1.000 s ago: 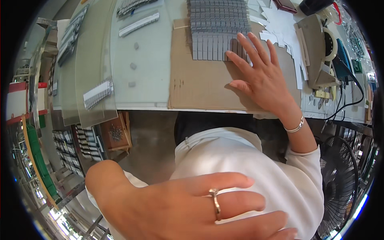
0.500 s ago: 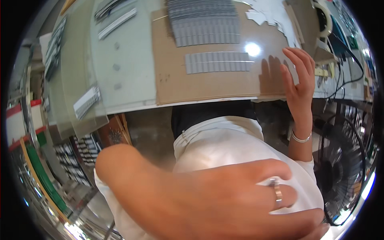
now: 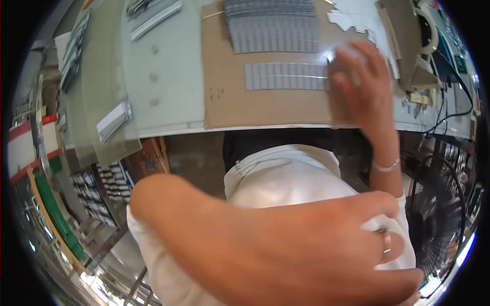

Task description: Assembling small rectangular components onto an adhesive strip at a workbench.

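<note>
On a brown board (image 3: 265, 112) lies a flat row of narrow grey strips (image 3: 286, 76), with a thin pale line across it. Beyond it sits a larger overlapping stack of similar grey strips (image 3: 273, 35). My right hand (image 3: 365, 76), blurred, hovers by the row's right end, thumb and fingers apart; nothing shows in it. My left hand (image 3: 352, 239) is raised close in front of my body, a ring on one finger. Its fingers are bent and apart, with nothing visible in them, though the palm side is hidden.
White cut pieces (image 3: 352, 20) lie at the far right of the board. Small grey bits (image 3: 153, 77) and bundled strips (image 3: 115, 121) lie on the glass-topped table (image 3: 173, 92) to the left. A black fan (image 3: 436, 214) stands at right, below a dark cable (image 3: 467, 97).
My right hand has moved inward and farther over the board, toward the row's right end. The left hand has shifted slightly right. The whole view has shifted a little.
</note>
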The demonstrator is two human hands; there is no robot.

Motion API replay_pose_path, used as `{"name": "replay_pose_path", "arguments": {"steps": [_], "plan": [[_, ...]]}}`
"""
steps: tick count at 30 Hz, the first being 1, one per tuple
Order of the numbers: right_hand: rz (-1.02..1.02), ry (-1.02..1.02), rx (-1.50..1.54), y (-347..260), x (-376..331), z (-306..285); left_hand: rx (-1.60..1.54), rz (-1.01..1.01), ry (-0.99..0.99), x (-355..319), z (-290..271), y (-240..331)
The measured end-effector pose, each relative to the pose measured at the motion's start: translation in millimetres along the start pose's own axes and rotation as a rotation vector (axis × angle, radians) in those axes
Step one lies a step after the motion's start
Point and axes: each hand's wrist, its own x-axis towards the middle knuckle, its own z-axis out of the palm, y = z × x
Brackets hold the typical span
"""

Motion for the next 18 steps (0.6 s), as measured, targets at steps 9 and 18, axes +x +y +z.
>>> {"name": "replay_pose_path", "arguments": {"steps": [9, 18], "plan": [[-0.057, -0.209, -0.200, 36.5, 56.1, -4.2, -0.373, 0.025, -0.265, 32.2, -15.4, -30.5], [0.038, -0.157, -0.084, 15.1, -31.4, -21.8, 0.793, -0.259, 0.086, -10.2, 27.3, -128.4]]}}
